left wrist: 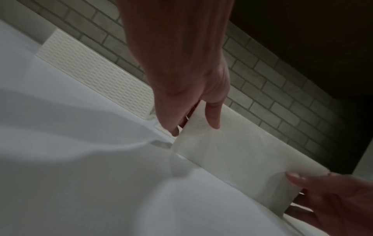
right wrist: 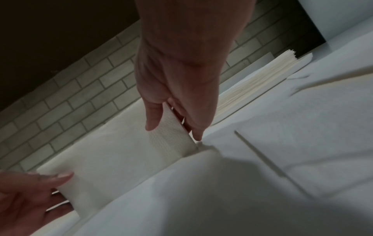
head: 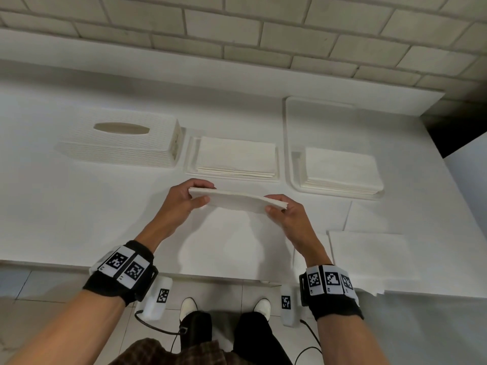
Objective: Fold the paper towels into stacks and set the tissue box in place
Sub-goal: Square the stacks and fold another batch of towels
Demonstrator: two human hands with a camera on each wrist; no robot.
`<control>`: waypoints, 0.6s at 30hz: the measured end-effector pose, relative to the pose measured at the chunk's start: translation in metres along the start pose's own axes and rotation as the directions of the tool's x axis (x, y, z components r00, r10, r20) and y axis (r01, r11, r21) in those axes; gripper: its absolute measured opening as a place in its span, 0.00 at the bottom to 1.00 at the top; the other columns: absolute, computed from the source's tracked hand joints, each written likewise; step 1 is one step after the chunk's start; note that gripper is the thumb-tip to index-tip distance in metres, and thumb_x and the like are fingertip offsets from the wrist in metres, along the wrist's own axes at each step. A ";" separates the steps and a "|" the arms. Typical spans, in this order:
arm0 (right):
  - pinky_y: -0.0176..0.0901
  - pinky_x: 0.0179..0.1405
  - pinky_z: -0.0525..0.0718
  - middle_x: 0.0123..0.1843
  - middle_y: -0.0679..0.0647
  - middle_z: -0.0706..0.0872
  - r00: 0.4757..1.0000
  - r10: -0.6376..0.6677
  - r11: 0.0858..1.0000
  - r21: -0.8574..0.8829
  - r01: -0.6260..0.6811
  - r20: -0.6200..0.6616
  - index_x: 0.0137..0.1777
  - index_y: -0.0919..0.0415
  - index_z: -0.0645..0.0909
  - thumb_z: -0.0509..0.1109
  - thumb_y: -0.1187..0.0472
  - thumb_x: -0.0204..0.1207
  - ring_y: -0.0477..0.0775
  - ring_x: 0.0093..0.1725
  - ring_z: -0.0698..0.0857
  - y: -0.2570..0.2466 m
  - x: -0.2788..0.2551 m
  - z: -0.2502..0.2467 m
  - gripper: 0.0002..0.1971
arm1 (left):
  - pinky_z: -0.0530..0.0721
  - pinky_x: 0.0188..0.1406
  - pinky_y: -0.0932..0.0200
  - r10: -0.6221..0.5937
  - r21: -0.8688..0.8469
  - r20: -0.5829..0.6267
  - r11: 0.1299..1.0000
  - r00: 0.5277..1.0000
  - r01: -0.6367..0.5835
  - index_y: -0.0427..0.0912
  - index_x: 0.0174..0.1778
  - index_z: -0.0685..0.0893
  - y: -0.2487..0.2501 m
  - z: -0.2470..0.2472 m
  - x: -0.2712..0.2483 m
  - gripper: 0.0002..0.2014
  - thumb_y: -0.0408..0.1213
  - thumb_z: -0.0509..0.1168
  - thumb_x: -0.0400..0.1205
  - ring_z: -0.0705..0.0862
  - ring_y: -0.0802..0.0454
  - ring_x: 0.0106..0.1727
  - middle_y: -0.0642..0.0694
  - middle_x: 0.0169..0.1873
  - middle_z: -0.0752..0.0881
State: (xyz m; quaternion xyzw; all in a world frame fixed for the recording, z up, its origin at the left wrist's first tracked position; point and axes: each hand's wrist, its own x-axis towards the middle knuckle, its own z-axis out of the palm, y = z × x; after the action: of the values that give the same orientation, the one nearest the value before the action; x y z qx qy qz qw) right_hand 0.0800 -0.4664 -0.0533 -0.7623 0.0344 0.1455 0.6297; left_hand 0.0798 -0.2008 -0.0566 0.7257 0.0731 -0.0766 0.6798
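A folded white paper towel (head: 237, 202) hangs above the white counter, held at both ends. My left hand (head: 194, 194) pinches its left end, thumb on the near side, fingers behind. My right hand (head: 277, 206) pinches the right end the same way. Both wrist views show the towel (left wrist: 232, 153) (right wrist: 125, 151) stretched between the two hands. Behind it a stack of folded towels (head: 235, 156) lies on a shallow base (head: 190, 159). The white woven tissue box cover (head: 118, 139) stands left of that stack. Another stack (head: 342, 169) lies in a white tray (head: 290, 143) at the right.
Flat unfolded paper towels (head: 369, 254) lie on the counter at the near right, reaching its front edge. A grey brick wall (head: 237, 35) backs the counter. Below the counter edge are my shoes and cables on the tiled floor.
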 end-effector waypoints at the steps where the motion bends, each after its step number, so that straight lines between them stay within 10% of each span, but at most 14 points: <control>1: 0.42 0.46 0.77 0.45 0.52 0.87 1.000 -0.001 1.000 -0.012 0.001 0.006 0.53 0.51 0.86 0.69 0.66 0.80 0.50 0.44 0.82 0.001 0.000 0.000 0.10 | 0.76 0.53 0.56 -0.008 -0.001 0.004 1.000 1.000 0.008 0.50 0.49 0.89 -0.001 0.000 0.000 0.15 0.23 0.70 0.77 0.83 0.51 0.50 0.52 0.49 0.89; 6: 0.56 0.56 0.84 0.54 0.62 0.90 1.000 0.001 0.999 -0.042 -0.002 -0.018 0.57 0.49 0.85 0.68 0.63 0.80 0.64 0.55 0.88 0.005 0.001 0.001 0.10 | 0.77 0.53 0.58 -0.036 -0.016 -0.023 0.999 0.999 0.036 0.51 0.53 0.87 -0.003 0.000 0.000 0.16 0.23 0.68 0.79 0.82 0.52 0.51 0.49 0.51 0.87; 13: 0.43 0.45 0.79 0.44 0.55 0.86 0.994 0.032 0.992 -0.115 -0.043 -0.101 0.66 0.59 0.80 0.66 0.60 0.82 0.50 0.41 0.81 0.001 0.008 0.001 0.13 | 0.77 0.51 0.57 -0.026 0.041 -0.116 0.999 0.993 0.031 0.29 0.51 0.84 -0.002 0.002 0.005 0.17 0.42 0.71 0.78 0.82 0.52 0.44 0.46 0.43 0.85; 18: 0.49 0.53 0.85 0.51 0.59 0.88 0.951 -0.100 0.991 -0.118 0.068 -0.291 0.61 0.65 0.80 0.72 0.67 0.77 0.55 0.48 0.86 -0.055 0.054 0.000 0.13 | 0.82 0.42 0.63 0.013 0.023 -0.271 1.000 0.962 -0.007 0.43 0.44 0.85 0.049 0.007 0.046 0.06 0.28 0.70 0.79 0.83 0.55 0.39 0.52 0.37 0.86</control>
State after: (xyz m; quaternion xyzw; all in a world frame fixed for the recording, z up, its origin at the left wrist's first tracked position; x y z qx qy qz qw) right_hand 0.1445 -0.4481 -0.0155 -0.8089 0.0880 0.0041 0.5814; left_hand 0.1348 -0.2113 -0.0195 0.7372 0.1609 0.0263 0.6557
